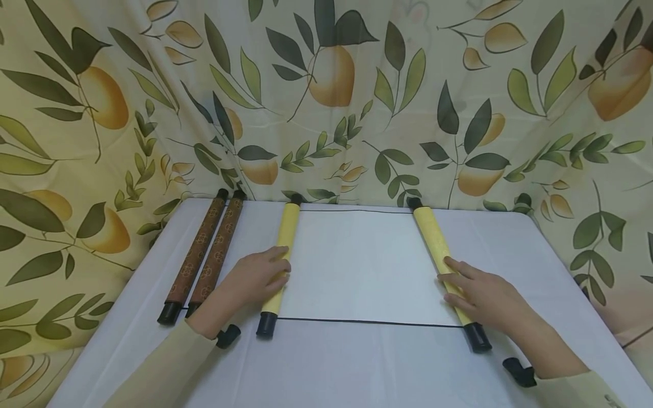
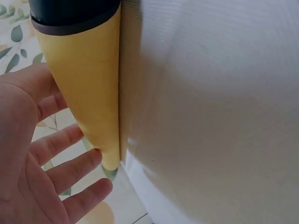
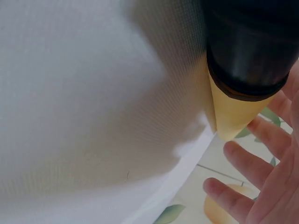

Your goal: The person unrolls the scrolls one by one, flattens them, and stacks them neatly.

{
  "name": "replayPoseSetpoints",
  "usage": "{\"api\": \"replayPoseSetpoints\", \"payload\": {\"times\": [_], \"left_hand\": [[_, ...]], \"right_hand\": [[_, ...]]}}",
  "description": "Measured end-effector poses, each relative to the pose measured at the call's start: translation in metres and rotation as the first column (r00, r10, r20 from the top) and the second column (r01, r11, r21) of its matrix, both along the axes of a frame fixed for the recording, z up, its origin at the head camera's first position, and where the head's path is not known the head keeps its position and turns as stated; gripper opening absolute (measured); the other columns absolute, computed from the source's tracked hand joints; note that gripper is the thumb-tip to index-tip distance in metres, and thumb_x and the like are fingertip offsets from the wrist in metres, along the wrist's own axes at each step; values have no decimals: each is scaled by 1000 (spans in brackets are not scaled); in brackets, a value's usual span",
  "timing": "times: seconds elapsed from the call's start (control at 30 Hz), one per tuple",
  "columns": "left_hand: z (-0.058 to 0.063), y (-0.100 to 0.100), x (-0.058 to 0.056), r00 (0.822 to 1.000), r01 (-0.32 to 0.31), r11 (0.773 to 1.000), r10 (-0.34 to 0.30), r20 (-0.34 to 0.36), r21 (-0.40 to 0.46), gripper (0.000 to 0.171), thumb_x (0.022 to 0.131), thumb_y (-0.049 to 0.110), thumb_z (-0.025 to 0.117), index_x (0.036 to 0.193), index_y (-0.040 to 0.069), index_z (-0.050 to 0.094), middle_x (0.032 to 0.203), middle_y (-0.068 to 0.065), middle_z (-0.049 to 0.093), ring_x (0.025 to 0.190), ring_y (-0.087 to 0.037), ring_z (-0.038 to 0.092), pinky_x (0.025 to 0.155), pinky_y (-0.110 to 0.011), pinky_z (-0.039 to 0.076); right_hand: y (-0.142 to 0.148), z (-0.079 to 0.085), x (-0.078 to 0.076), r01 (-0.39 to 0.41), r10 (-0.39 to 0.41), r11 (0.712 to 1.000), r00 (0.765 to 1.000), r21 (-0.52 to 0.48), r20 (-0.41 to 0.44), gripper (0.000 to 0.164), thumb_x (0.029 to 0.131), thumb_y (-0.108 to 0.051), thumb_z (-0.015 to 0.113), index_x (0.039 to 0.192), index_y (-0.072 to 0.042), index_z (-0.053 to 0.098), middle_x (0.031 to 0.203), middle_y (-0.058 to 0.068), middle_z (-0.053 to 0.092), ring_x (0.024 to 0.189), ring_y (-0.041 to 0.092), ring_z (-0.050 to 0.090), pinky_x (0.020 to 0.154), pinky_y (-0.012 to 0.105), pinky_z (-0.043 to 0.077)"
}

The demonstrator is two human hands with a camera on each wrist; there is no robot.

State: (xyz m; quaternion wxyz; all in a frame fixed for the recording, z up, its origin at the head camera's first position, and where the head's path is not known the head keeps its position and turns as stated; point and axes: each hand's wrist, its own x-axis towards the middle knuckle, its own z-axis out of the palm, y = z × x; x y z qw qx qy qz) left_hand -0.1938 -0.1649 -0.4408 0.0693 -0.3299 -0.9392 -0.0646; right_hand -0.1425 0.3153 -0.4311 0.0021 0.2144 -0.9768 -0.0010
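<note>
A scroll with a blank white sheet (image 1: pixel 367 266) lies unrolled across the table between a left yellow roll (image 1: pixel 288 224) and a right yellow roll (image 1: pixel 431 229), each ending in black knobs. My left hand (image 1: pixel 257 277) rests on the left roll from its outer side, fingertips over the top. In the left wrist view that hand's fingers (image 2: pixel 74 172) are spread and loosely bent along the yellow roll (image 2: pixel 84 70). On the opposite side, my right hand (image 1: pixel 487 294) touches the right roll with extended fingers. The right wrist view shows these fingers (image 3: pixel 247 163) apart, beside the black knob (image 3: pixel 250 56).
Two brown patterned scrolls (image 1: pixel 196 249) with black ends lie side by side at the table's left, partly behind my left forearm. A white cloth covers the table (image 1: pixel 367 368). Behind it hangs a curtain (image 1: pixel 357 141) printed with fruit and leaves. Small black devices (image 1: pixel 519 372) sit at both wrists.
</note>
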Motion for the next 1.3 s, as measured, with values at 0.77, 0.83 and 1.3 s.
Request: {"api": "replayPoseSetpoints", "payload": {"times": [0.77,0.83,1.3], "left_hand": [[-5,-15,-2,999,11,999,-9,-41,30,18,88,23,54,98,24,69,133,-5,49,112,-20,54,75,-32,49],[-6,-16,-2,999,12,999,-11,-35,33,20,89,23,52,98,25,69,134,-5,48,116,-22,51,78,-33,49],[-6,-20,-1,1000,-8,1000,8,0,-13,14,91,33,54,91,26,66,136,-4,47,129,-33,36,99,-53,33]], "right_hand": [[0,-1,-4,45,-44,999,999,26,-9,43,82,-33,65,122,-19,60,141,15,37,100,34,58,69,47,50],[-1,-1,-4,56,-56,998,998,28,-10,42,82,-30,64,123,-21,60,143,14,35,94,30,61,62,40,49],[3,-1,-1,26,-26,999,999,23,-34,34,84,-26,63,116,-15,65,142,17,36,105,35,56,66,42,50]]}}
